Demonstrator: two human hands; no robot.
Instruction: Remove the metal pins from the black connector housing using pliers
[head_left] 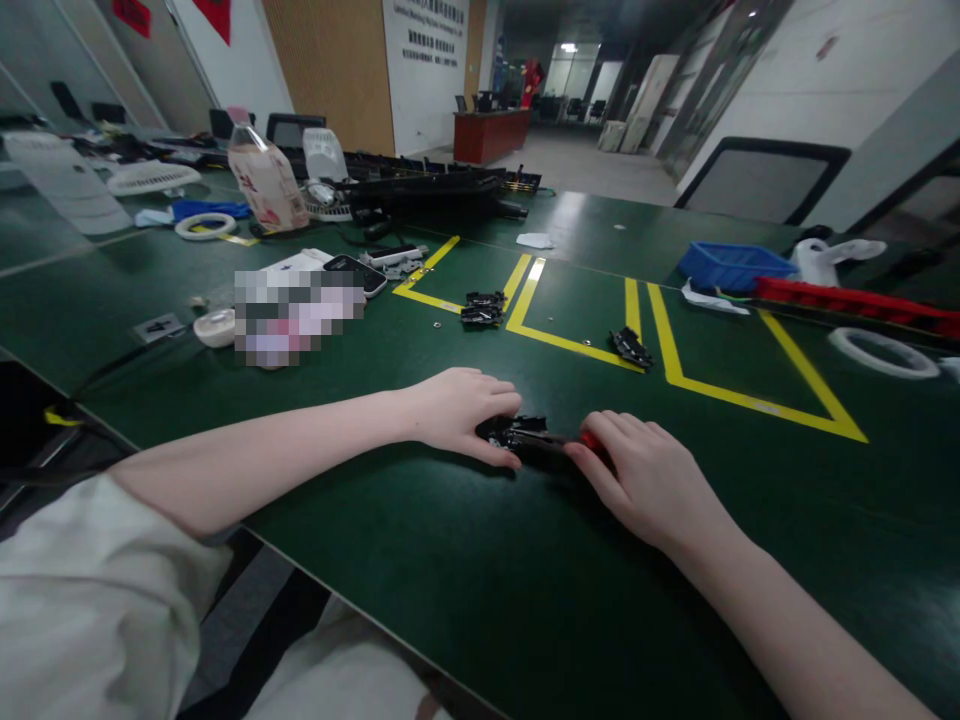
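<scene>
Near the middle of the green table, my left hand point(461, 412) is closed around one end of a small black plastic part point(531, 426), pinning it close to the tabletop. Opposite it, my right hand point(646, 478) grips a red-handled tool point(592, 440). Its dark, narrow metal end points left and meets the black part; blur and my fingers hide whether it is pliers or a screwdriver. Two similar black pieces lie beyond my hands: one point(484, 309) by the left yellow tape outline, another point(631, 348) on the middle outline's corner.
Yellow tape point(750, 400) marks outlines on the green table point(420, 590). A phone point(358, 275), a white mouse point(216, 328) and a bottle point(266, 175) stand left. At right are a blue bin point(735, 268), a long red strip point(855, 303) and a white tape roll point(883, 353).
</scene>
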